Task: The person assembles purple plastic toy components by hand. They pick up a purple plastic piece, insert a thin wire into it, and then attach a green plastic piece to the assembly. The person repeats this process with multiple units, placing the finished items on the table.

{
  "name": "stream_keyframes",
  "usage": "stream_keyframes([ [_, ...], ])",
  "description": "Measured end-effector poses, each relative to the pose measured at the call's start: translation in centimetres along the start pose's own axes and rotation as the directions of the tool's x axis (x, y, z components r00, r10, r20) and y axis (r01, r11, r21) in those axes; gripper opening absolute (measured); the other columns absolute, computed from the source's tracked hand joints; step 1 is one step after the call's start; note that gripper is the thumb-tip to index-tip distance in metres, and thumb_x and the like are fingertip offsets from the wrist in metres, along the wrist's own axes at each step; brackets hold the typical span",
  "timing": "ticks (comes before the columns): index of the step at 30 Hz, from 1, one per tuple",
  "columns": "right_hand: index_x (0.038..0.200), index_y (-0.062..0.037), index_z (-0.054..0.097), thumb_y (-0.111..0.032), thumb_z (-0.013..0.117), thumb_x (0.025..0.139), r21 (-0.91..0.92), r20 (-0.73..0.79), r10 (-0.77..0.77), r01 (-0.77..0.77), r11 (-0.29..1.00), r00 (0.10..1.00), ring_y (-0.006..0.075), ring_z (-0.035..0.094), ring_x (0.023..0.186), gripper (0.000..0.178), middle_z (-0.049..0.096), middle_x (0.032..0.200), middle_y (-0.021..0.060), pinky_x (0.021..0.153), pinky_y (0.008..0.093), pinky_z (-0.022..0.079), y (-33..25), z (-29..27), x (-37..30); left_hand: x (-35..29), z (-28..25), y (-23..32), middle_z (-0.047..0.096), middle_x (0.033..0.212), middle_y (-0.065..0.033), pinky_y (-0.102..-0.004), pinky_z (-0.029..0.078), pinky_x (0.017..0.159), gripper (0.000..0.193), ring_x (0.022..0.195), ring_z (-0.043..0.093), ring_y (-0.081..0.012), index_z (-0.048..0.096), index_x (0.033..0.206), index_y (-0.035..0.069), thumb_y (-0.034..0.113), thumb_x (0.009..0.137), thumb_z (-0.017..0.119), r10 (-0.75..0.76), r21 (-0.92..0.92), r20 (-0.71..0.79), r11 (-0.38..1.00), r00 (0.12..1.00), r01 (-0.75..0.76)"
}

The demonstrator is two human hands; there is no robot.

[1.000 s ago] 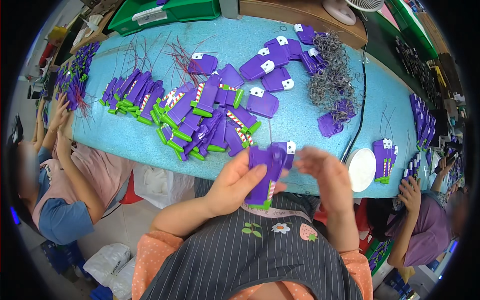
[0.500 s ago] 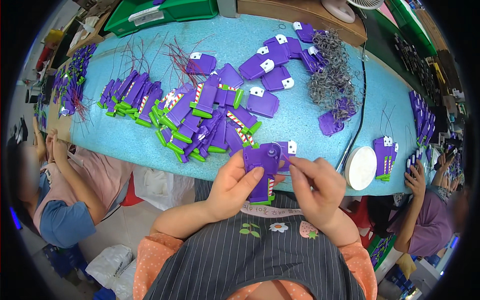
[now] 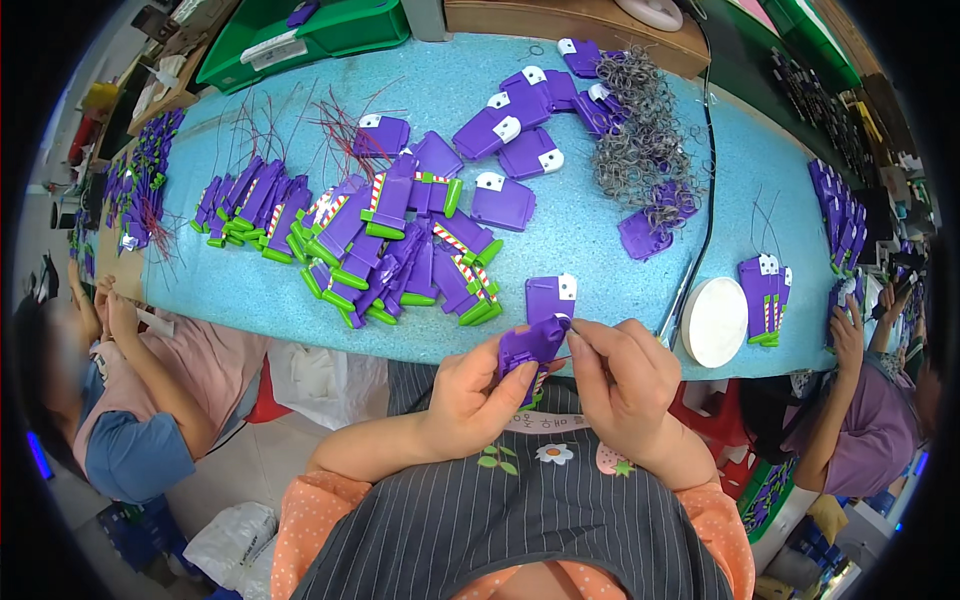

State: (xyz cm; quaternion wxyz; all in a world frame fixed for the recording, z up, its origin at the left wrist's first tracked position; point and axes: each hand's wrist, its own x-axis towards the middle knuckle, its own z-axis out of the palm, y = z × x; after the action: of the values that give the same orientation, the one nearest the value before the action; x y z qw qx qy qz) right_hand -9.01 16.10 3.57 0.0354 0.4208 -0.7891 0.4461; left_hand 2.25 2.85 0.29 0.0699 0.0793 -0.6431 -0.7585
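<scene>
My left hand (image 3: 468,398) is closed round a purple plastic casing half (image 3: 530,345), thumb on its inner side, above my apron at the table's front edge. A striped strip and a green edge show below it, partly covered by my fingers. My right hand (image 3: 628,385) pinches with thumb and forefinger at the casing's upper right corner. What sits between those fingertips is too small to make out; a thin reddish line shows beside them. Just beyond, on the blue tabletop, lies a purple piece with a white corner (image 3: 567,288).
Purple-and-green wing-shaped parts (image 3: 385,240) with red wires are heaped at left. Purple covers with white corners (image 3: 505,203) lie mid-table, beside a tangle of metal springs (image 3: 640,140). A white round dish (image 3: 715,322) stands at right by a black cable (image 3: 710,170). People sit at both sides.
The casing has tilted, its inner face now turned more edge-on. My right fingertips have come in against its corner. The view has shifted slightly, moving the table's things left.
</scene>
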Motion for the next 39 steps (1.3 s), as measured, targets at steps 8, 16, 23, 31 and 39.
stream_keyframes([
  [8, 0.09, 0.0011, 0.055, -0.006, 0.061, 0.083, 0.41, 0.418, 0.2, -0.38, 0.829, 0.886, 0.0169, 0.054, 0.067, 0.012, 0.053, 0.074, 0.007, 0.06, 0.0265, 0.042, 2.3, -0.8, 1.9, 1.2, -0.5, 1.1, 0.062, 0.088, -0.0179, -0.0333, 0.049, 0.06, 0.027, 0.071, 0.064, -0.0237, 0.051, 0.113, -0.004, 0.001, 0.086, 0.053, 0.196, 0.45, 0.261, 0.841, 0.945, -0.299],
  [16, 0.101, -0.0035, 0.057, -0.009, 0.067, 0.08, 0.626, 0.343, 0.503, -0.592, 0.506, 0.793, 0.0078, 0.049, 0.071, 0.024, 0.055, 0.086, 0.0008, 0.063, 0.0192, 0.04, 2.3, -0.2, 1.8, 1.5, -0.7, 2.5, 0.061, 0.109, -0.0109, -0.0301, 0.048, 0.085, 0.033, 0.101, 0.059, -0.0173, 0.037, 0.125, -0.001, 0.01, 0.095, 0.043, -0.321, -0.531, 0.049, 0.794, 0.946, 0.296],
  [23, 0.103, 0.0042, 0.059, -0.004, 0.06, 0.083, 0.482, 0.221, 0.263, -0.339, 0.808, 0.939, 0.0165, 0.058, 0.083, 0.022, 0.059, 0.104, 0.0135, 0.068, 0.0259, 0.046, 1.3, 1.2, -0.8, 1.6, 0.5, 1.1, 0.061, 0.08, -0.017, -0.0336, 0.048, 0.055, 0.029, 0.063, 0.063, -0.0262, 0.052, 0.111, -0.006, -0.002, 0.083, 0.057, 0.385, 0.588, -0.008, 0.748, 0.923, -0.307],
  [31, 0.102, 0.0021, 0.057, -0.004, 0.055, 0.087, 0.627, 0.231, 0.37, -0.428, 0.651, 0.9, 0.0113, 0.055, 0.077, 0.016, 0.059, 0.092, 0.0076, 0.065, 0.0234, 0.043, 1.5, 2.4, -2.6, 1.1, 1.1, 0.0, 0.06, 0.101, -0.0121, -0.0256, 0.048, 0.074, 0.028, 0.087, 0.061, -0.0142, 0.045, 0.119, -0.004, 0.002, 0.092, 0.047, -0.017, -0.147, -0.075, 0.989, 0.997, 0.005],
  [39, 0.099, -0.001, 0.056, -0.005, 0.056, 0.087, 0.609, 0.401, 0.419, -0.579, 0.542, 0.815, 0.0104, 0.054, 0.075, 0.013, 0.056, 0.086, 0.0043, 0.066, 0.0218, 0.042, 1.7, 0.0, -0.9, 1.9, 1.1, -0.4, 0.051, 0.122, -0.0157, -0.0337, 0.045, 0.091, 0.033, 0.113, 0.052, -0.0195, 0.032, 0.127, 0.0, 0.006, 0.096, 0.04, -0.043, -0.435, 0.104, 0.896, 0.994, 0.084],
])
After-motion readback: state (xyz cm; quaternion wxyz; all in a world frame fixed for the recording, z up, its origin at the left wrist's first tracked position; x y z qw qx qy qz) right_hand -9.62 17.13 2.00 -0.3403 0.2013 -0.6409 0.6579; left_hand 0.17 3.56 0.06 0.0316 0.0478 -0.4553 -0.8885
